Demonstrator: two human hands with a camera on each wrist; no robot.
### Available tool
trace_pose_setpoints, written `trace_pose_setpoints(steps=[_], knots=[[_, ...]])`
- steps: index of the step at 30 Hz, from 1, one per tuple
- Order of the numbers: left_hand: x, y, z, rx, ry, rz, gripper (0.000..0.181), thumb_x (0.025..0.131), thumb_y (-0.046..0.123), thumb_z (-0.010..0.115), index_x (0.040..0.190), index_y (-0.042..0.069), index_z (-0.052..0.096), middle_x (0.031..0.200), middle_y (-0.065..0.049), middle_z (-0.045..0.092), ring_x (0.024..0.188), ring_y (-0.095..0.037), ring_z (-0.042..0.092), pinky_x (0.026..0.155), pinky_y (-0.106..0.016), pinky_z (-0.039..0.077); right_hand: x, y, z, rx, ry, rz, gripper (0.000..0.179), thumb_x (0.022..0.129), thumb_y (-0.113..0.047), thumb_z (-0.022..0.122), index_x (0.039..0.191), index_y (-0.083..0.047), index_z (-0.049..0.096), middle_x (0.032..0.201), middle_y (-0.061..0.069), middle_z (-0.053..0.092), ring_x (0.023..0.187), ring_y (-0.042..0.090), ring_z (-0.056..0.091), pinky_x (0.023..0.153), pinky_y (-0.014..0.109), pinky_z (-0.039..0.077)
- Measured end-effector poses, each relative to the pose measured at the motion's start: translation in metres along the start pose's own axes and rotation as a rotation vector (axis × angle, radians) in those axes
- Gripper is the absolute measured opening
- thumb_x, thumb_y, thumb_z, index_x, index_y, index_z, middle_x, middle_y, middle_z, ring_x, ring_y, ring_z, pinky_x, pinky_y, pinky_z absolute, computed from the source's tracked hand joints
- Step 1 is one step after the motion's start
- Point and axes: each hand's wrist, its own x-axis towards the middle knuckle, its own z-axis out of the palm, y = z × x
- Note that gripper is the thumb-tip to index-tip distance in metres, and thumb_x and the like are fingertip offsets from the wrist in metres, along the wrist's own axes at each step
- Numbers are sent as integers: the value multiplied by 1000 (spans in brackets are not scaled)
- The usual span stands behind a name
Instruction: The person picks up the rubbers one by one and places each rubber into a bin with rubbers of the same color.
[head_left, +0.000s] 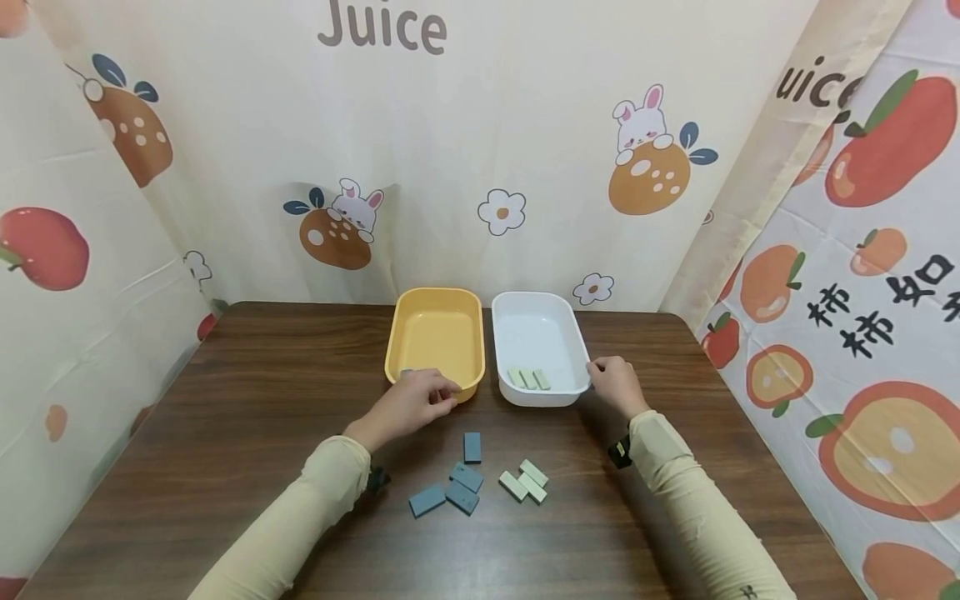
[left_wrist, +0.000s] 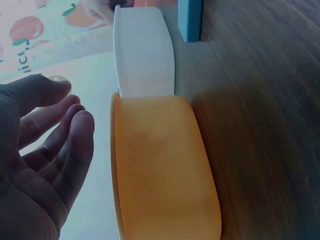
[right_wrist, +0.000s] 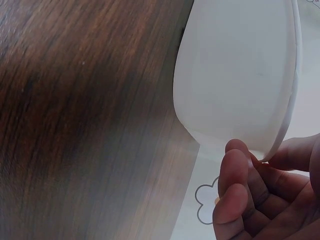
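Observation:
My left hand (head_left: pixel 408 406) is over the near rim of the yellow tray (head_left: pixel 437 298), its fingers loosely bent and nothing between them. In the left wrist view, those fingers (left_wrist: pixel 80 135) are apart from the tray's wall. One blue-grey block (head_left: pixel 406 372) shows inside the yellow tray, partly hidden behind the hand. With thumb and fingers, my right hand (head_left: pixel 617 385) pinches the near right rim of the white tray (head_left: pixel 536 315). Three pale green blocks (head_left: pixel 528 379) lie in a row inside it. The right wrist view shows the thumb and fingertips on either side of the rim.
Several blue-grey blocks (head_left: pixel 427 501) lie on the dark wooden table (head_left: pixel 300 367) in front of the trays. To their right are three pale green blocks (head_left: pixel 533 482) close together. Fruit-printed curtains (head_left: pixel 450 167) stand behind the table and along both sides.

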Motion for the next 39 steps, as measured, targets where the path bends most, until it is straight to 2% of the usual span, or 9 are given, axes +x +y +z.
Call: trace_pose_setpoints(steps=[6,9,15,28,33,39], knots=[[1,5,6,-19,-113,-17,22,90,18,69,109,9,74,92,3,65,79,-11,56,70,-23,48,0,0,0,8,-12,14,39,100,-19,43,117,8,66,96,20,69,76,24,57,64,29,43],[2,8,9,-41,-167,-55,23,91,20,68,111,11,74,94,4,65,80,-11,55,71,-23,48,0,-1,0,13,-15,17,39,101,-19,43,118,9,65,100,21,69,77,24,57,64,30,44],[3,10,15,-31,-234,-77,25,91,22,68,113,11,73,97,4,64,80,-8,54,74,-23,50,0,-1,0,3,-8,10,39,101,-19,43,118,9,65,102,22,70,77,25,58,65,31,45],[2,17,27,92,-312,5,26,88,23,71,112,13,73,106,1,64,94,-12,57,86,-31,51,0,0,1,-3,2,-1,39,100,-19,43,116,8,66,87,17,69,72,23,57,61,28,42],[2,18,33,135,-364,20,29,87,24,72,114,14,72,111,0,63,97,-13,55,87,-31,50,0,0,2,0,-9,14,39,101,-19,43,117,8,65,89,18,69,72,22,57,61,28,43],[2,17,40,193,-402,51,29,86,27,73,113,17,73,113,0,62,95,-12,52,84,-28,48,1,-1,1,-3,4,2,37,100,-19,44,113,7,68,80,14,68,68,21,56,58,28,41]])
